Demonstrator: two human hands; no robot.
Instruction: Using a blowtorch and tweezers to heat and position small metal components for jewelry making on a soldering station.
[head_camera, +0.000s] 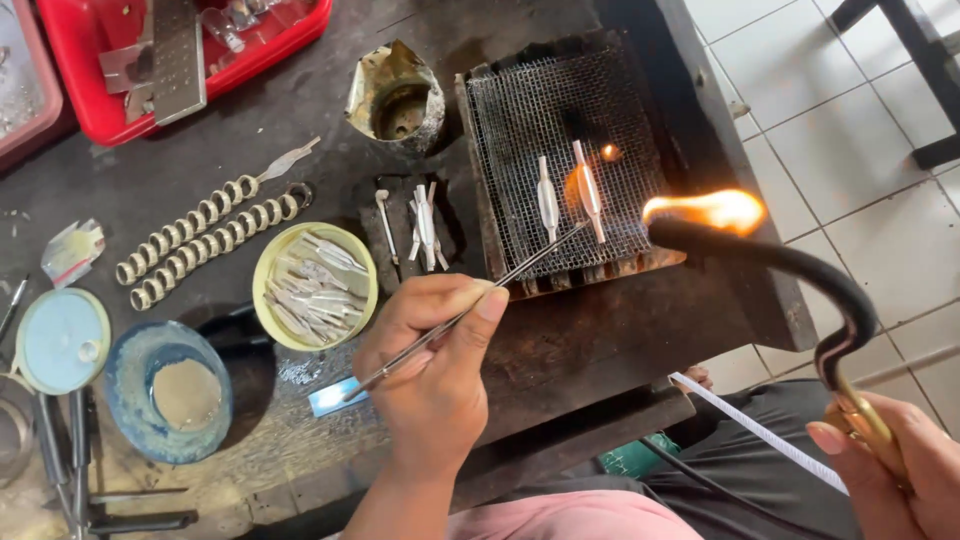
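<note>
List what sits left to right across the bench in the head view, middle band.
Light blue lid → blue bowl → yellow dish of metal strips → left hand holding tweezers → wire mesh → torch flame → right hand.

Bright, even daylight, sharp focus; the torch flame (705, 210) glares overexposed.

You are at a small metalworking or jewellery workshop bench. The evidence: a scorched dark worktop (560, 350), a wire mesh soldering grid (560, 150), a lit torch (790, 270), and a yellow dish of small silver parts (314, 285).
</note>
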